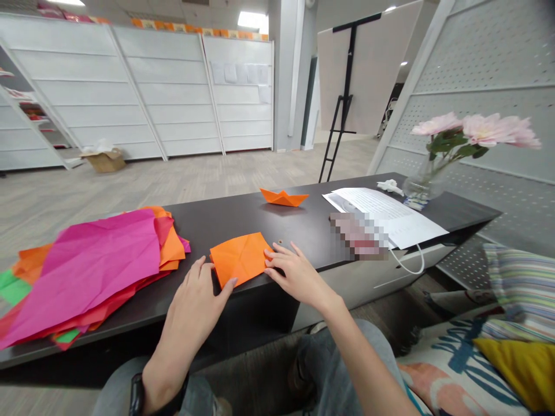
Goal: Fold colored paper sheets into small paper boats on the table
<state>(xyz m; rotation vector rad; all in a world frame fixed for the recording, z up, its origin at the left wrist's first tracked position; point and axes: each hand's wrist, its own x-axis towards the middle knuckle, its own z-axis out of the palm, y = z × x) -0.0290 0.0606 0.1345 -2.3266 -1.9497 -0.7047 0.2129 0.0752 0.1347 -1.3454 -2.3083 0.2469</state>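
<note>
A folded orange paper (240,258) lies near the front edge of the dark table, with crease lines across its top. My left hand (197,303) is at its left side, fingers along the left edge and thumb on the front corner. On the opposite side, my right hand (299,276) has its fingertips on the paper's right edge, thumb lower down. Both hands steady the sheet between them. Beyond it stands an orange paper boat (284,198), upright on the tabletop.
Left on the table (208,219) lies a pile of coloured paper (104,242), magenta on top. To the right are a blurred-out item (359,236), printed sheets (390,214), a white cable (410,268), a crumpled tissue (390,186) and a flower vase (422,182). Cushions (520,289) sit at my right.
</note>
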